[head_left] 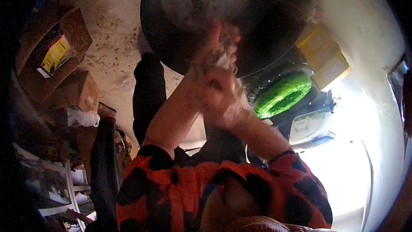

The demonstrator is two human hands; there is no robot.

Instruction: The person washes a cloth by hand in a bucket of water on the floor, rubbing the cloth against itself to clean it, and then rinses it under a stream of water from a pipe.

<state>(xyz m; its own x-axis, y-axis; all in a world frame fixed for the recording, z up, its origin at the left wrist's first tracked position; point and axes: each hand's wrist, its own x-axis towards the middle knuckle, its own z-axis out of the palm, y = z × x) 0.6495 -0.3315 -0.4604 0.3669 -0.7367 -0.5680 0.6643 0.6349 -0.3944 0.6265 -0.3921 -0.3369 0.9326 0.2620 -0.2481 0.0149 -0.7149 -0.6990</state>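
Observation:
My left hand point(218, 38) reaches over the near rim of a large, dark round vessel point(152, 38). A small whitish, wet-looking mass point(224, 61) shows at its fingers, which appear curled around it; whether it is cloth or foam I cannot tell. My right hand point(221, 96) lies just nearer to me, across the left wrist and against it, its fingers smeared by motion. Inside the vessel is a cloudy grey, hazy area point(197, 0), whose contents I cannot make out. Both forearms are bare below red and black sleeves.
On the left stand an open cardboard box point(77, 30) with a yellow package point(56, 56), a second carton point(83, 90) and a white plastic bag point(83, 117). To the right are a bright green ring-shaped thing point(283, 94), yellow boxes point(324, 58) and a pale container point(311, 125). Dark specks cover the floor point(111, 47).

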